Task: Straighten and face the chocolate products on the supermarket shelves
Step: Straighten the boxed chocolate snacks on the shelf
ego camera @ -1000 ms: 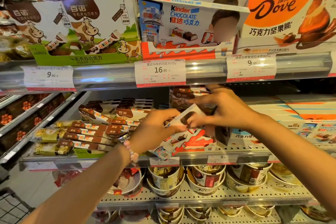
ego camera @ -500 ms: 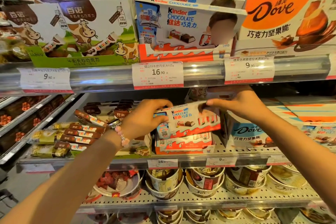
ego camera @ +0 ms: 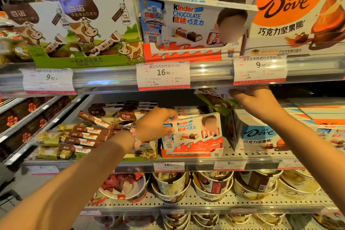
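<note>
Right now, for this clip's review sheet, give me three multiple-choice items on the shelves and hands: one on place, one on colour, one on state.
1. Where does the Kinder box at the left hand stand?
A. middle shelf
B. top shelf
C. bottom shelf

2. What colour is the bracelet on the left wrist?
A. green
B. pink
C. black

3. What is the right hand doing?
A. hanging idle
B. pressing a price tag
C. holding a green-edged pack

Key: 1 A, it stands upright in its tray above the tubs. 2 B, the beads are pink. 3 C, the fingers curl on the pack under the upper shelf rail.
</note>
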### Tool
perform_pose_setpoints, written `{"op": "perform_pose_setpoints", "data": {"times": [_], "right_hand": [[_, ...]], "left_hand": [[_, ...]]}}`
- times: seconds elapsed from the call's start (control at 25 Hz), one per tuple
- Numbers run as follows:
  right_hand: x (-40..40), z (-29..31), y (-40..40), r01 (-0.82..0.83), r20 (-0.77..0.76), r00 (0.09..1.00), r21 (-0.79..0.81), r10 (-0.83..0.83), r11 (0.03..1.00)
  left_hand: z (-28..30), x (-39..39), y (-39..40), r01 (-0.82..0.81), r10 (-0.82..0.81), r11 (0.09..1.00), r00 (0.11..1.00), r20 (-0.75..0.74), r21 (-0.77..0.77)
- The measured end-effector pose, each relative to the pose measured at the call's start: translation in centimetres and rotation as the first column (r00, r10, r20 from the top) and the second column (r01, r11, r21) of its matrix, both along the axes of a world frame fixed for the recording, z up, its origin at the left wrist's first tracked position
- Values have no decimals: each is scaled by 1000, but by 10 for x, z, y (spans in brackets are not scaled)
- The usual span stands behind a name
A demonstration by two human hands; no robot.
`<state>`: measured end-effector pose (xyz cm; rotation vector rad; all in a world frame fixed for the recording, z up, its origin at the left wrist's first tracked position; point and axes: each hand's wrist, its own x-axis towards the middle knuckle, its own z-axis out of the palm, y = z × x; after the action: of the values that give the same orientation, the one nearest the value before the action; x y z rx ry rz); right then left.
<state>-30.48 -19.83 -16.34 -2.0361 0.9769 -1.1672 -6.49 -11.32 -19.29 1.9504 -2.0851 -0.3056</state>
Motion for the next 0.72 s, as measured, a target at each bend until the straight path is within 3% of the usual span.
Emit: {"op": "perform_pose_setpoints", "data": {"times": [0.24,0.52,0.72], "right_hand": [[8,7,13,-29,82,996,-13,30,1000],[27,8,27,-73,63,996,45,70,996],[36,10,41,-119,149,983,67,108,991]], "left_hand": [[-3,1,-6,41,-41,999,983,178,6],[-9,-1,-6,81,-75,996,979,190,-25],[2,12,20,92,-76,969,994,81,-228]]}}
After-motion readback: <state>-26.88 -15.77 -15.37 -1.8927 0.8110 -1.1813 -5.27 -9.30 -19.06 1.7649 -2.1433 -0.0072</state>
